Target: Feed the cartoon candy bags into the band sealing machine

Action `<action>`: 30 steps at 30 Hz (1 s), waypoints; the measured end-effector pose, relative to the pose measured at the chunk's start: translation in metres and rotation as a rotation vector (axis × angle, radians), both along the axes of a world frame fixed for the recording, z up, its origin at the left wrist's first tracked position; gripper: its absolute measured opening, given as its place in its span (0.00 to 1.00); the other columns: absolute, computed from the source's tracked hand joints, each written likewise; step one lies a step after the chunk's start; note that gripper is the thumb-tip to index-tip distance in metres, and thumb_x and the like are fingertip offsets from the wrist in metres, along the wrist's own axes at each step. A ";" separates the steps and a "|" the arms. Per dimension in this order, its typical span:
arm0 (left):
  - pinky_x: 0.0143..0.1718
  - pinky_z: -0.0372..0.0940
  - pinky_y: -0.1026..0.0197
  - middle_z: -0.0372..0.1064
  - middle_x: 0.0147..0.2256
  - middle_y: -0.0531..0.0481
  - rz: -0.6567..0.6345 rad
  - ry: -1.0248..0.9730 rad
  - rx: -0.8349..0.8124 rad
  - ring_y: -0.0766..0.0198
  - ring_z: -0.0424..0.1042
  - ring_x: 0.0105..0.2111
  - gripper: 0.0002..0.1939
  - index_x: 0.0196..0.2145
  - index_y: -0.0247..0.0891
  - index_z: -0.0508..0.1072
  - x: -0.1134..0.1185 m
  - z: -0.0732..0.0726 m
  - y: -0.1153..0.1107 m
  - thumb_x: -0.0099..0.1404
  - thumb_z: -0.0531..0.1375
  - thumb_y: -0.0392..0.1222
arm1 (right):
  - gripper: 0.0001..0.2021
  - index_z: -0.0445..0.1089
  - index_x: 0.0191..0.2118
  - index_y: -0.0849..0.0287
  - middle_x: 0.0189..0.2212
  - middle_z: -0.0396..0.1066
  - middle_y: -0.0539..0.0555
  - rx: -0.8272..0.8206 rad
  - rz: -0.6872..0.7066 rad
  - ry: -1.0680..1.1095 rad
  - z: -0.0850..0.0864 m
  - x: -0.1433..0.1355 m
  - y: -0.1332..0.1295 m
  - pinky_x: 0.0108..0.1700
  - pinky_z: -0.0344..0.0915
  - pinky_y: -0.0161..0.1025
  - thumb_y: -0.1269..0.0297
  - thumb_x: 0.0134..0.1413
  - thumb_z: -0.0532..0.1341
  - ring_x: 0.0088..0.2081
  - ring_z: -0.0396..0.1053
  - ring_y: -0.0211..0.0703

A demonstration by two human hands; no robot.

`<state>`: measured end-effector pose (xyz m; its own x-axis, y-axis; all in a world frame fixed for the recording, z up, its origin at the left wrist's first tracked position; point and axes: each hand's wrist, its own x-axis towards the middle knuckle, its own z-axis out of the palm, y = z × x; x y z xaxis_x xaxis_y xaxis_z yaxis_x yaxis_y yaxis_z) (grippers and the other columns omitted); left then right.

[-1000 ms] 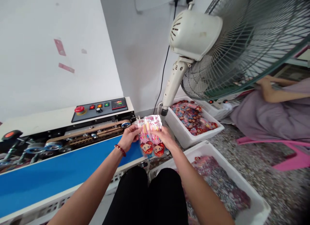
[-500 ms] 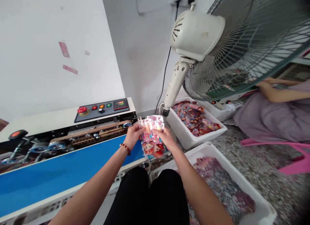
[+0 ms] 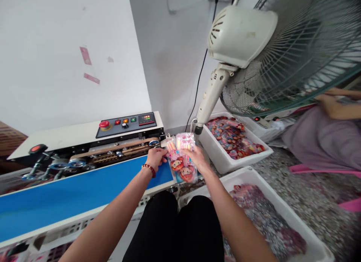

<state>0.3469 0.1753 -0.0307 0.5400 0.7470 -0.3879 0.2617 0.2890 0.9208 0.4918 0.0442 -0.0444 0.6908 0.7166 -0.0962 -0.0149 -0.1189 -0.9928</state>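
Note:
Two clear printed packets with cartoon faces are held at the right end of the blue conveyor belt (image 3: 93, 188). My left hand (image 3: 156, 158), with a beaded bracelet at the wrist, pinches the upper left edge of the left packet (image 3: 173, 153). The right packet (image 3: 186, 171) overlaps it and is gripped by my right hand (image 3: 196, 156), thumb on its front. Behind my left hand is the sealing machine (image 3: 129, 128) with its control panel, lit display and red knob.
A large fan (image 3: 239, 36) stands at the upper right. One white bin (image 3: 222, 162) holds many packets; a nearer bin (image 3: 304, 224) holds packets under clear plastic. Another person's arm (image 3: 338, 106) shows at the far right, beside something pink.
The packets have spread apart, the right one now lower and more to the right. My left hand has shifted to the left packet's edge. The whole view has shifted slightly.

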 end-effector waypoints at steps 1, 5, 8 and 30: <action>0.15 0.42 0.67 0.71 0.20 0.48 0.026 0.027 0.006 0.72 0.59 0.13 0.13 0.21 0.35 0.71 0.000 0.000 0.003 0.50 0.69 0.44 | 0.23 0.77 0.41 0.59 0.39 0.81 0.56 0.009 0.002 0.015 0.000 0.000 0.000 0.43 0.70 0.43 0.50 0.39 0.70 0.40 0.76 0.51; 0.16 0.43 0.67 0.70 0.19 0.49 0.093 0.097 0.029 0.71 0.60 0.13 0.10 0.19 0.35 0.71 -0.010 0.001 0.014 0.49 0.68 0.41 | 0.23 0.77 0.41 0.60 0.39 0.80 0.57 0.018 0.002 0.032 -0.004 0.000 0.000 0.41 0.70 0.42 0.51 0.39 0.71 0.38 0.76 0.50; 0.17 0.47 0.65 0.68 0.17 0.50 0.099 0.224 0.138 0.69 0.60 0.13 0.09 0.19 0.37 0.72 -0.034 0.002 0.026 0.52 0.65 0.40 | 0.24 0.76 0.42 0.61 0.38 0.80 0.56 0.033 0.016 0.039 -0.010 0.000 0.003 0.40 0.70 0.41 0.51 0.39 0.72 0.37 0.76 0.49; 0.24 0.63 0.66 0.77 0.37 0.49 0.063 0.003 0.301 0.71 0.68 0.20 0.08 0.37 0.37 0.77 0.007 -0.005 -0.032 0.62 0.66 0.43 | 0.29 0.77 0.47 0.59 0.38 0.81 0.57 -0.021 0.048 0.018 -0.010 -0.011 0.000 0.37 0.73 0.43 0.46 0.40 0.72 0.36 0.78 0.54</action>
